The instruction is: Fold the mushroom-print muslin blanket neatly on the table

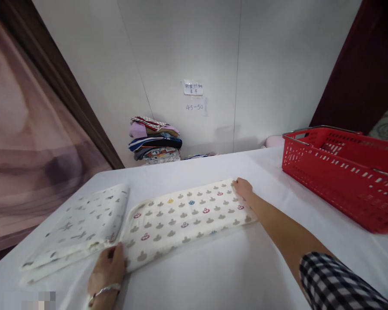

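A cream cloth with grey, red, blue and yellow mushroom-like prints lies folded into a long strip on the white-covered table. My left hand, with a bracelet at the wrist, is closed on the strip's near left corner. At its far right corner, the fingers of my right hand are closed on the edge. Just left of the strip lies a second white cloth with scattered grey prints, folded in layers, close beside my left hand.
A red plastic basket with metal handles stands on the table's right side. Beyond the far edge, a stack of folded fabrics rests against the white wall, near handwritten paper labels. Pink curtains hang on the left.
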`<state>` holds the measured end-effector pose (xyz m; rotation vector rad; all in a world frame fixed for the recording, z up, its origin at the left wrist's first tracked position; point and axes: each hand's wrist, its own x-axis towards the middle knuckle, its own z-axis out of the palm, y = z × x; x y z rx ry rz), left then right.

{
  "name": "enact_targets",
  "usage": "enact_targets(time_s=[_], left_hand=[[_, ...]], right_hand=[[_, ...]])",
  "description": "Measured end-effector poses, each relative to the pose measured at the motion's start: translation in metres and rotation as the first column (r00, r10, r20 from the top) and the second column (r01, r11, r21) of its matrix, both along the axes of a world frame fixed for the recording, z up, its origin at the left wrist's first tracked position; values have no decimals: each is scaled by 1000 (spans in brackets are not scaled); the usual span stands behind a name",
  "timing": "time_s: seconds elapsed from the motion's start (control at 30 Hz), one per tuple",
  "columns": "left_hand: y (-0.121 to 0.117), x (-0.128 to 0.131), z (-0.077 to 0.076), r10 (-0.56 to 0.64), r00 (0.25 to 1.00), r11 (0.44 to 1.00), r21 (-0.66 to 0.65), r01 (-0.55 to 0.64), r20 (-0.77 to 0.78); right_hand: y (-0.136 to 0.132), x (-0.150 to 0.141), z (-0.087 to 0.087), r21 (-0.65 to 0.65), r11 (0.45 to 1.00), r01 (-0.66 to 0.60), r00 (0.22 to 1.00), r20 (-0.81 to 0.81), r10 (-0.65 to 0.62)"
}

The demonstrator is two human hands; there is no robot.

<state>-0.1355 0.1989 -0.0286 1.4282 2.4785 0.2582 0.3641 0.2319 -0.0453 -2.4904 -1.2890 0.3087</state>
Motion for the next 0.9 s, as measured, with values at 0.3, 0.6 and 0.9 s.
enact_targets(time_s=[0.3,0.6,0.9], left_hand=[[-2,1,3,16,999,1000,-4,-15,49],[6,-9,-12,-5,1000,997,72,6,-11],[1,12,-13,-360,906,704,572,421,-224]], right_hand=[[17,0,-3,37,999,-13,1000,10,13],[21,0,-7,14,999,35,999,37,-35],[8,-7,6,18,993,-118,979,168,113]])
